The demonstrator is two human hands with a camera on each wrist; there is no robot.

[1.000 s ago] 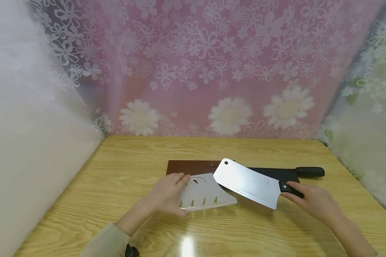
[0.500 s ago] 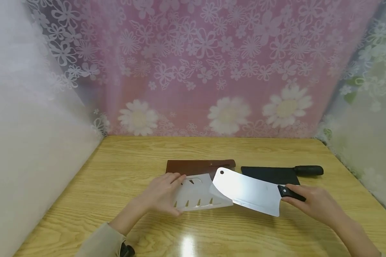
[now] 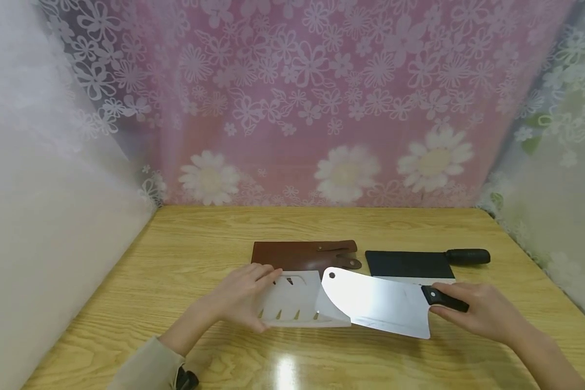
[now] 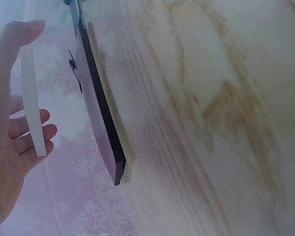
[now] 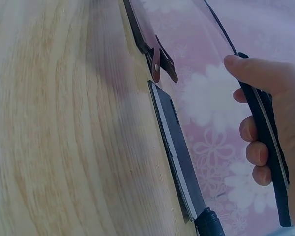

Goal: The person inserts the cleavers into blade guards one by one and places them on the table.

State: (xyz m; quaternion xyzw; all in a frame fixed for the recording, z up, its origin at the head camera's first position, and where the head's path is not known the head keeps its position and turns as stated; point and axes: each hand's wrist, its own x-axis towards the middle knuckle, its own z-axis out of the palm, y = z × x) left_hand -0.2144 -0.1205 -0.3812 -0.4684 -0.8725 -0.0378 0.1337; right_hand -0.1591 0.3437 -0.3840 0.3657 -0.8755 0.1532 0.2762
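My left hand [image 3: 241, 298] holds a white translucent plastic knife sheath [image 3: 297, 300] with small slots along its edges. Fingers lie along the sheath's far edge and the thumb along its near edge; in the left wrist view the sheath [image 4: 33, 105] appears edge-on. In my right hand [image 3: 478, 310] is a shiny cleaver [image 3: 377, 303], gripped by its black handle [image 5: 263, 132]. The blade's front end, with a round hole, meets the sheath's right side. Whether any of the blade is inside the sheath, I cannot tell. Both are held above the wooden table [image 3: 200, 233].
A brown leather-like knife sheath [image 3: 287, 254] with snap straps lies behind the white one. To its right lies a second cleaver, dark-bladed [image 3: 407, 262], its black handle pointing right. A flowered pink curtain [image 3: 292, 108] hangs behind the table, with pale curtains at both sides.
The cleaver has come down nearer me and turned more level. The white sheath has shifted slightly left and straightened, so blade and sheath lie more nearly in line. Both grips stay the same.
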